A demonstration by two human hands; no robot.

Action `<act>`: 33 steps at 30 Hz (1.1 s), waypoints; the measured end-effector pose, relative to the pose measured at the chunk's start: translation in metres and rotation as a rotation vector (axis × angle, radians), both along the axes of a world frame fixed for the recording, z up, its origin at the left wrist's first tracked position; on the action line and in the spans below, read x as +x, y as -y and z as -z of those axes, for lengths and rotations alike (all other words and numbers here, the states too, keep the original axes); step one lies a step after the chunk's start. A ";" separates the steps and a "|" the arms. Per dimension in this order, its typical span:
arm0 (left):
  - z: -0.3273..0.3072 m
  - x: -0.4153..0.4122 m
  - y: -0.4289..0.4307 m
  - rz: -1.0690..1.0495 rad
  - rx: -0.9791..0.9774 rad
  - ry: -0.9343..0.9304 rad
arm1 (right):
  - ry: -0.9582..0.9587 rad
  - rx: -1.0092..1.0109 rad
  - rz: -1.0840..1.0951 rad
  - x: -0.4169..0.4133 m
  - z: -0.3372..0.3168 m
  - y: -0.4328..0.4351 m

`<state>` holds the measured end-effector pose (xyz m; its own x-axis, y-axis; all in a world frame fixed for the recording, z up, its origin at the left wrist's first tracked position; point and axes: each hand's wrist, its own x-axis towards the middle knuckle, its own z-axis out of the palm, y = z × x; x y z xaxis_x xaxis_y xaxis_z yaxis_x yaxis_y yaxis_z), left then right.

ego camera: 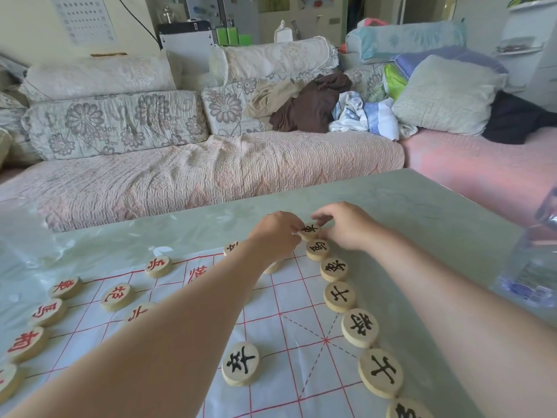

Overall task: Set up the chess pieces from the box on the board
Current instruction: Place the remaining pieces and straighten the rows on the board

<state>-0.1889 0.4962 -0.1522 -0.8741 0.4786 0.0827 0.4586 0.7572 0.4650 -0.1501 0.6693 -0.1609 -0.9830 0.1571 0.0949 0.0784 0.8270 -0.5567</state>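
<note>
Pinching one pale round black-lettered wooden disc [309, 230] between left hand [275, 233] and right hand [346, 229]. Risk: a knuckle nudges the neighbouring pale wooden disc [317, 249], just beside at 6 o'clock, skewing the row.

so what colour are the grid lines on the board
Red grid lines on a white board, clearest in the head view.

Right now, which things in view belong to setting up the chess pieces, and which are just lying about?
Job: board, black pieces, red pieces, corner piece pinched by left hand and right hand.
Lying about: plastic bottle on the table, clothes on the sofa.
</note>
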 end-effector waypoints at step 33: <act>-0.002 0.040 0.012 0.016 -0.001 -0.004 | 0.053 0.017 -0.095 0.050 -0.014 0.000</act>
<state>-0.1489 0.4841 -0.1504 -0.8660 0.4926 0.0858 0.4725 0.7500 0.4628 -0.1001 0.6697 -0.1464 -0.9971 0.0617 0.0441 0.0283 0.8417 -0.5393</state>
